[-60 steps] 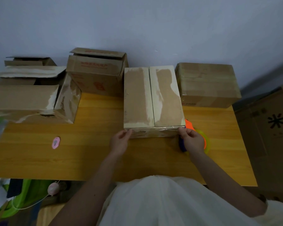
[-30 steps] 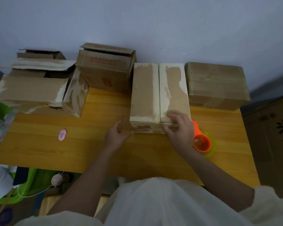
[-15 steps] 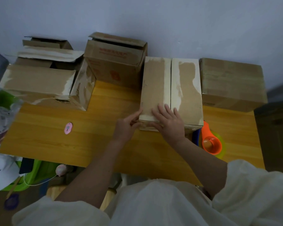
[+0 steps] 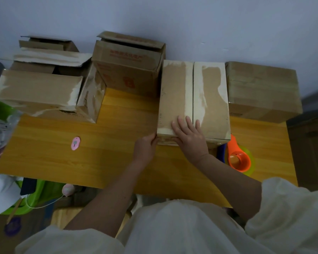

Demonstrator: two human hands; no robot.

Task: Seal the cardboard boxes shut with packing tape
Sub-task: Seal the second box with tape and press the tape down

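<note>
A long cardboard box (image 4: 206,92) lies on the wooden table (image 4: 103,158), its two top flaps closed with a seam down the middle. My right hand (image 4: 189,136) presses flat on the near end of its top, fingers straight across the seam. My left hand (image 4: 146,146) touches the box's near left corner, its fingers against the front face. An orange tape dispenser (image 4: 239,158) with a yellow-green roll sits on the table just right of the box's near end.
A taped box (image 4: 262,88) stands at the back right. Two boxes with raised flaps (image 4: 128,65) (image 4: 44,85) stand at the back left. A small pink object (image 4: 75,143) lies on the table's left part. A dark box (image 4: 312,143) is off the right edge.
My right hand left the box's near right corner and slid left across the near end onto the top, now lying flat over the seam. My left hand stayed at the near left corner.
</note>
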